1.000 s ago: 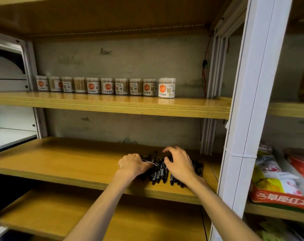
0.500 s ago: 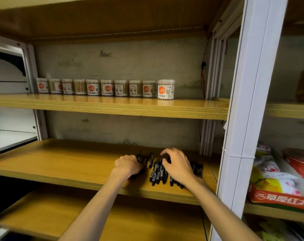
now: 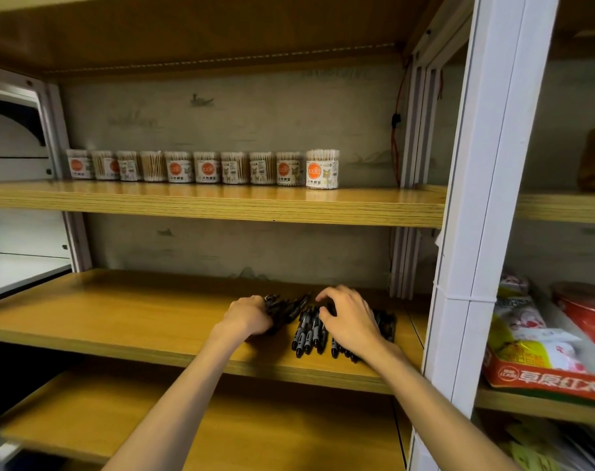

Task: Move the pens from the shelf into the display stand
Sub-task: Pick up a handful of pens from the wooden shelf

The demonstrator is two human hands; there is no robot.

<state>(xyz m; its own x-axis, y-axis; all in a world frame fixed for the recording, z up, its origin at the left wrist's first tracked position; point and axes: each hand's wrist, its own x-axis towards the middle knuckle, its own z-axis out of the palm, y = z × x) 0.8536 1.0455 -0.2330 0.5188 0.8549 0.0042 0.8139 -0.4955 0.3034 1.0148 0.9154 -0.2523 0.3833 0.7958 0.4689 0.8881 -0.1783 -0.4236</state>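
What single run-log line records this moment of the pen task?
phase: gathering | left hand: grips a bunch of pens | right hand: curled over loose pens | shelf: pens still there | display stand: not visible

Single head-worn view, forward and slightly down, close before the wooden shelf (image 3: 136, 321).

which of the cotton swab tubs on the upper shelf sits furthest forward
The rightmost tub, at the row's right end. It sits nearer the shelf edge than the others, which line up behind it.

Shelf (image 3: 119, 314) glossy wood-grain; pens (image 3: 309, 331) matt black plastic.
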